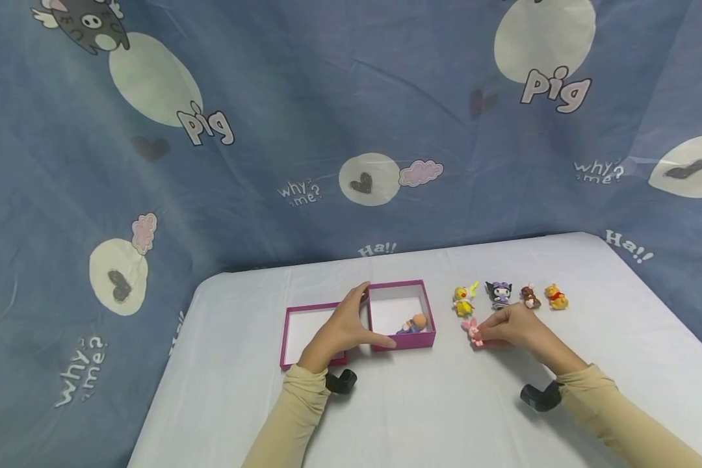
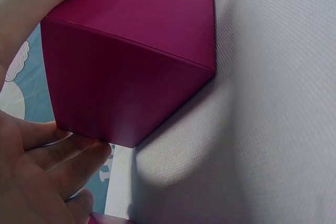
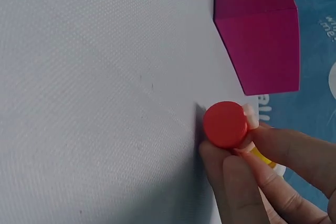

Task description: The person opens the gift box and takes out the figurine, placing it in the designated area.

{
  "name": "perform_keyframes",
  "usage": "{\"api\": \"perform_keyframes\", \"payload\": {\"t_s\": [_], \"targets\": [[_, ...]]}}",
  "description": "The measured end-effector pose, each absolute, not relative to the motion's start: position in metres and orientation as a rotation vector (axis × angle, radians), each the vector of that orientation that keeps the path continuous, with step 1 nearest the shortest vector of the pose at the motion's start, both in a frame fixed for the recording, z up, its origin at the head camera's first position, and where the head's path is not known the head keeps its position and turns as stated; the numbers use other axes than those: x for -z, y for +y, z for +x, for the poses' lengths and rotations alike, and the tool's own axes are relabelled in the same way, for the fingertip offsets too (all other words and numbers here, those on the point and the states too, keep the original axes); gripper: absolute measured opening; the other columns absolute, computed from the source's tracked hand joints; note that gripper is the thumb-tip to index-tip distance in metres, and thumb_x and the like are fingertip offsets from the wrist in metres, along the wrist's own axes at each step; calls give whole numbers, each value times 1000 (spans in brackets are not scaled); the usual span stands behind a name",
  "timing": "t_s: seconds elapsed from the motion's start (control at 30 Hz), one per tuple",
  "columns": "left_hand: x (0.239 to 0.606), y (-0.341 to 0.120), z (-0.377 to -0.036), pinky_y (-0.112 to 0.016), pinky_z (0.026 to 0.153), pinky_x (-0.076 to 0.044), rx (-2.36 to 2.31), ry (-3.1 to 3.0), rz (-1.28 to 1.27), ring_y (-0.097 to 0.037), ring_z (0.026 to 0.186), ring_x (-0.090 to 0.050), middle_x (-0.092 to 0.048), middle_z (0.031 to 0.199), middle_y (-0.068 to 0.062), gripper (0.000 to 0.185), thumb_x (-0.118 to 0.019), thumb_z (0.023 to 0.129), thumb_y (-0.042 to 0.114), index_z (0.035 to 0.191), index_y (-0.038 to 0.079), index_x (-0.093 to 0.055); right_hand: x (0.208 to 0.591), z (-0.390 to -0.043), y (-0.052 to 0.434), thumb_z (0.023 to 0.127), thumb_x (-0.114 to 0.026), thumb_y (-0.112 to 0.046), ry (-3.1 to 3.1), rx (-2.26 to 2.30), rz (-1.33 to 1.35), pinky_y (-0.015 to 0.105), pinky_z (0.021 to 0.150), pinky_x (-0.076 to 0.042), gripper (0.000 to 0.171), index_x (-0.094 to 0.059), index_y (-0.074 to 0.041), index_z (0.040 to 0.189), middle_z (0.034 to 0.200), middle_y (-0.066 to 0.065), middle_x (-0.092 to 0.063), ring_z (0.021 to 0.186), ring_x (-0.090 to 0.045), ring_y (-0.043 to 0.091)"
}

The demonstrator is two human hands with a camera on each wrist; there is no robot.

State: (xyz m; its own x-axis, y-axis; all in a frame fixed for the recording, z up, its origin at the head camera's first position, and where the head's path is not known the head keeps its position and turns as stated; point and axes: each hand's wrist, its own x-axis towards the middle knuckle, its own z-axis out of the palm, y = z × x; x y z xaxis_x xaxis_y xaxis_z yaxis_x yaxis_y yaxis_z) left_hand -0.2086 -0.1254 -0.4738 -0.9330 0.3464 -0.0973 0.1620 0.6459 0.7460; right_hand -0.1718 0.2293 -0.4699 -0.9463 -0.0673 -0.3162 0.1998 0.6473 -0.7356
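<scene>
Nearest the lens: two beige sleeves, each with a black camera strapped at the wrist, over a white worktop point(image 1: 421, 416).

Left hand point(image 1: 342, 328): clasping the magenta box point(image 1: 401, 316) at its left wall, thumb along the near side, fingers over the far left corner; in the left wrist view, fingers point(image 2: 42, 156) pressed flat against the box's outer wall point(image 2: 131, 77). Box open on top, standing upright near the worktop's middle, white inside, a small blue-bodied doll point(image 1: 414, 323) with an orange head lying at the near right corner.

Just left of the box, touching or nearly so: its magenta lid point(image 1: 304, 331), turned inside up, partly covered by the left hand.

Right hand point(image 1: 515, 327): pinching a small pink figure point(image 1: 474, 331) between thumb and fingertips, down at the worktop surface, just right of the box and apart from it. In the right wrist view, a round red base point(image 3: 224, 124) showing at the fingertips point(image 3: 247, 177), the box's magenta corner point(image 3: 262, 51) beyond.

Behind the right hand, in a row left to right: yellow figure point(image 1: 463, 300), dark purple-hatted figure point(image 1: 500, 294), brown figure point(image 1: 529, 297), orange bear figure point(image 1: 556, 296), all standing, close together but apart.

Behind the worktop: blue cloth point(image 1: 327, 117) with white spots, hearts and printed words.
</scene>
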Motion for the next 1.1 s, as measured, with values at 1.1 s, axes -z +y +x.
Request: {"api": "perform_keyframes", "payload": {"t_s": [1.1], "targets": [[472,-127,-208,-55,124,-34,-1164,2631,426,-30,156,-33,-33,169,-9,137,-99,59,52,166,16,-21,456,-170,232,83,-87,-32,2572,1041,34,23,58,-50,27,-84,-6,91,73,-2,-75,66,-60,9]]}}
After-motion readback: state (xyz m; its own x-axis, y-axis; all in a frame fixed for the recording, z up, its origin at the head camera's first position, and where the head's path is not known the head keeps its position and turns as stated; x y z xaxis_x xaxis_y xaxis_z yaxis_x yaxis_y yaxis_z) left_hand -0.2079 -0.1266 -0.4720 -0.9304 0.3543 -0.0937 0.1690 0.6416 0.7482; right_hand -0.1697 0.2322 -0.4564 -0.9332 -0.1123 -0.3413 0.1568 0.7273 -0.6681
